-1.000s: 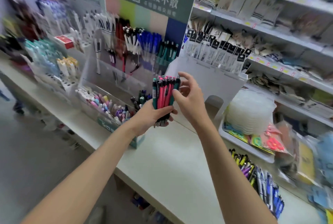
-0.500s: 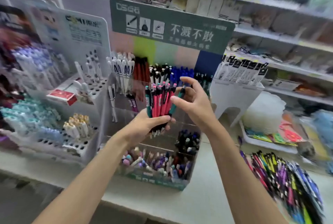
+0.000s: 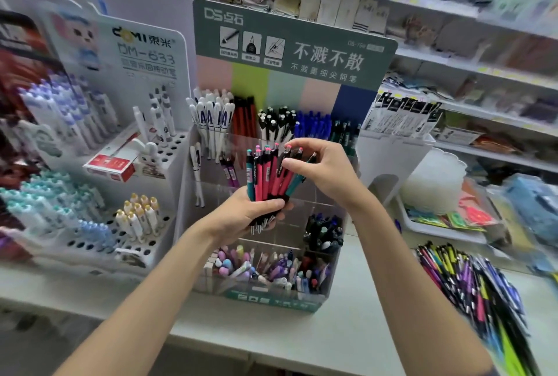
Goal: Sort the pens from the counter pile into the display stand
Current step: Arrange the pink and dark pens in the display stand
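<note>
My left hand [image 3: 246, 216] grips a bundle of pink and teal pens [image 3: 265, 176] upright in front of the clear tiered display stand [image 3: 320, 294]. Fingers of my right hand [image 3: 324, 168] pinch a teal pen [image 3: 297, 182] at the right side of the bundle, tilting it away from the others. The stand's back rows hold white, red, black, blue and green pens; its front bins hold mixed pens. A pile of loose coloured pens [image 3: 471, 285] lies on the counter [image 3: 271, 336] at the right.
A white display rack with holes [image 3: 157, 170] and a red box [image 3: 110, 164] stands left of the stand. A white tray [image 3: 437, 227] with packets sits at the right. Shelves of stationery [image 3: 453, 79] fill the back.
The view has swung so the stand now sits straight ahead and close. My right hand has drawn a teal pen sideways out of the bundle in my left hand.
</note>
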`<action>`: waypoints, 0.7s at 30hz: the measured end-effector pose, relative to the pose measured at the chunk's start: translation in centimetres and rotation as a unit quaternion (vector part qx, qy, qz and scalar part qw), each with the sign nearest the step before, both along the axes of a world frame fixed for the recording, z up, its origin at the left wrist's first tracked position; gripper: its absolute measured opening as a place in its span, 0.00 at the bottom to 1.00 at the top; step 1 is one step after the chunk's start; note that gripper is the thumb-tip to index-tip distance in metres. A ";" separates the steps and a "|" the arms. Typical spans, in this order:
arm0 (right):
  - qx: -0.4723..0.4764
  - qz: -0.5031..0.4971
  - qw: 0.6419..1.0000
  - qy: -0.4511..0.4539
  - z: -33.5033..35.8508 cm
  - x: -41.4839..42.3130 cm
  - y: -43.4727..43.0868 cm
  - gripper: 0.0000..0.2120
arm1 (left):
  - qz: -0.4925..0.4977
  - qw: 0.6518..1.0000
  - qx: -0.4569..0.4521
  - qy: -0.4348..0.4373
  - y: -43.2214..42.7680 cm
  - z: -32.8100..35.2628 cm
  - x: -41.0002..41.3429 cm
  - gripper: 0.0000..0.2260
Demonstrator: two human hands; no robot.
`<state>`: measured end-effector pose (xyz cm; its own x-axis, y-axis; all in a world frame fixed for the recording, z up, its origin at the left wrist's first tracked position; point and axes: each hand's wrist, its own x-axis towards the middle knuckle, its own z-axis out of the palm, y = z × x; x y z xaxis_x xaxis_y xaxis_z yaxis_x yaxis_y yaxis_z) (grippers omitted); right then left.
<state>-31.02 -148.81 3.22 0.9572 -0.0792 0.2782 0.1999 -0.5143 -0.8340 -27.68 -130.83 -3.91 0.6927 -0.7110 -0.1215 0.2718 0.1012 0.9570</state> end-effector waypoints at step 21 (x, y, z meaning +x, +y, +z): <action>0.054 -0.128 0.975 -0.176 0.4 1.9 0.0 0.10 | 0.196 0.980 0.021 0.026 6.8 -2.4 3.1 0.10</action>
